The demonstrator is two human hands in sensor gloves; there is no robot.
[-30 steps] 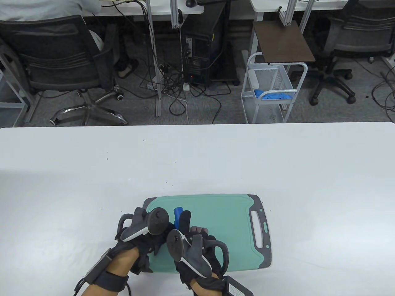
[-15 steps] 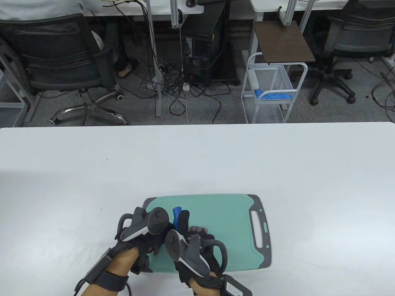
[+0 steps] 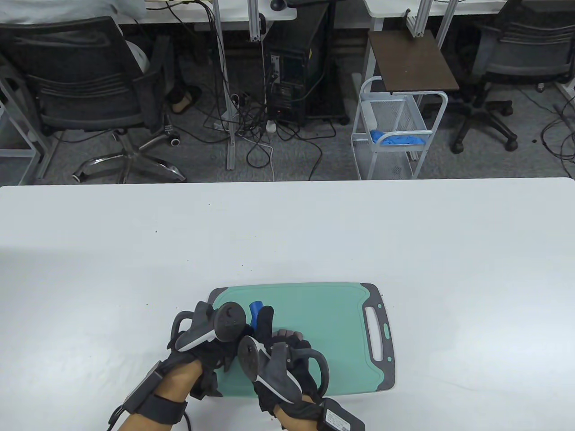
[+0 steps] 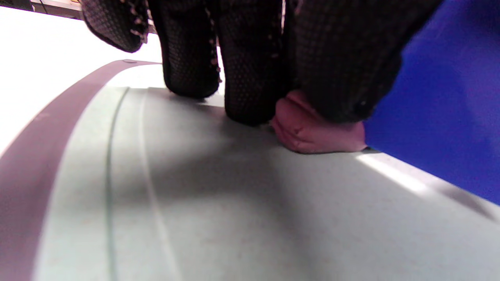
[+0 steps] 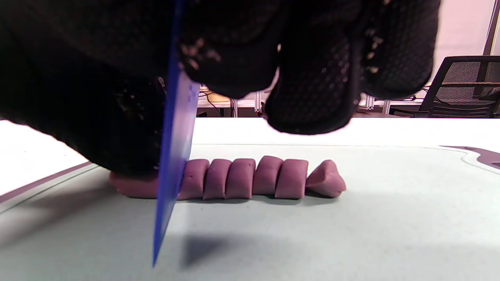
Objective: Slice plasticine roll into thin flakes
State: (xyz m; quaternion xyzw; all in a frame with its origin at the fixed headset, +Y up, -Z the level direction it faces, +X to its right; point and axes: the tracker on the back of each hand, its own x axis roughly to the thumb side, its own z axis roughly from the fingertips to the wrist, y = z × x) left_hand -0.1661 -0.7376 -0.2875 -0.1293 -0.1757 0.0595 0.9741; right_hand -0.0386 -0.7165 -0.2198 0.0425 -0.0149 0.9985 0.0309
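A mauve plasticine roll [image 5: 254,177] lies on the green cutting board [image 3: 332,314]; its right part is cut into several slices that still stand together. My left hand [image 3: 211,332] presses the uncut left end [image 4: 316,132] with its fingertips [image 4: 250,58]. My right hand [image 3: 278,354] grips a blue plastic knife [image 5: 174,156], edge down, crossing the roll just left of the slices. The knife's tip [image 3: 256,309] sticks out beyond the hands in the table view, where the trackers hide most of the roll.
The board [image 5: 312,234] has a grey rim and a handle slot [image 3: 375,332] on its right. It lies near the front edge of the white table [image 3: 404,233]. Chairs, cables and a wire cart stand on the floor beyond the table.
My right hand and the blue knife have shifted slightly left along the roll. My left hand has stayed on the roll's end.
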